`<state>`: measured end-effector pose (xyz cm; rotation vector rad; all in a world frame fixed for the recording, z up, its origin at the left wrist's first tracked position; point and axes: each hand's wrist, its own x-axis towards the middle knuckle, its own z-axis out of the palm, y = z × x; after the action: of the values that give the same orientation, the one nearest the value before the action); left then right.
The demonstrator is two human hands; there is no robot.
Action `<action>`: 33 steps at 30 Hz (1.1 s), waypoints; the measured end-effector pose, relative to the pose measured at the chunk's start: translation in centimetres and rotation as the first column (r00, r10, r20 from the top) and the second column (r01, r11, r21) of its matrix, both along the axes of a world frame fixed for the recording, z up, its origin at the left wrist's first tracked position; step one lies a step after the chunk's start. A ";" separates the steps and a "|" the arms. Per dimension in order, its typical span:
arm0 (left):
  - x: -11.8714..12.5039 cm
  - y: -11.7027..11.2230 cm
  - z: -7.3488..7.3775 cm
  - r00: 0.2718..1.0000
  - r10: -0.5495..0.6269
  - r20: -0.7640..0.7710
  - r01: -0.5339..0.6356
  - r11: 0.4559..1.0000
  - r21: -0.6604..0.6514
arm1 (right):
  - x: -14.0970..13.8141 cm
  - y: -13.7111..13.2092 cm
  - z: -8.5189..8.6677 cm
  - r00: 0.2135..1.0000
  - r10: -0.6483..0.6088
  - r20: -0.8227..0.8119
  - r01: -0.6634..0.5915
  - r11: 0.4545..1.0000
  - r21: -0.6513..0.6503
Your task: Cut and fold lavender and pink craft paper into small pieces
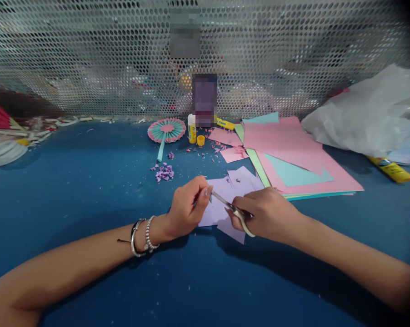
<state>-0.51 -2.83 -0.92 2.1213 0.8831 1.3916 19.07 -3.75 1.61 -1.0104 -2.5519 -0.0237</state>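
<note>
My right hand [266, 213] grips a small pair of scissors [230, 208] with pale handles, blades pointing left toward my left hand [187, 209]. The left hand is pinched shut at the blade tips on something too small to make out, probably a bit of paper. Both hands hover over lilac paper sheets [225, 193] lying on the blue table [89, 190]. Bracelets circle my left wrist.
A pile of lilac paper scraps [164, 172] lies ahead left. Behind it are a pink-and-teal paper fan [166, 131], a glue stick [191, 128] and its yellow cap [200, 140]. Pink, teal and green sheets [290, 154] spread right, beside a white plastic bag [365, 118]. A perforated metal screen backs the table.
</note>
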 end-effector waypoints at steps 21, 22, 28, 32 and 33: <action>0.2 0.0 0.3 1.000 -0.002 -0.014 0.002 1.000 -0.012 | -0.1 -0.1 -0.1 0.998 -0.019 0.061 0.016 0.999 0.051; 0.2 0.0 0.3 1.000 -0.001 -0.013 0.001 1.000 -0.014 | -0.1 -0.1 -0.2 0.998 -0.012 0.061 0.010 0.999 0.046; 0.2 -0.1 0.5 1.000 0.012 -0.013 -0.012 1.000 -0.028 | 0.0 0.0 -0.6 0.999 0.000 0.052 -0.002 1.000 0.027; 0.2 0.0 0.5 1.000 0.009 -0.005 -0.009 1.000 -0.021 | 0.0 0.0 -0.5 0.998 0.007 0.064 -0.012 0.997 0.076; 0.3 0.0 0.5 1.000 0.005 0.001 -0.005 1.000 -0.017 | 0.0 0.1 -0.5 0.998 0.007 0.068 -0.014 0.995 0.094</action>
<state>-0.25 -2.86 -0.40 2.1070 0.8977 1.3832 19.03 -3.69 1.12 -0.9754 -2.5897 -0.1771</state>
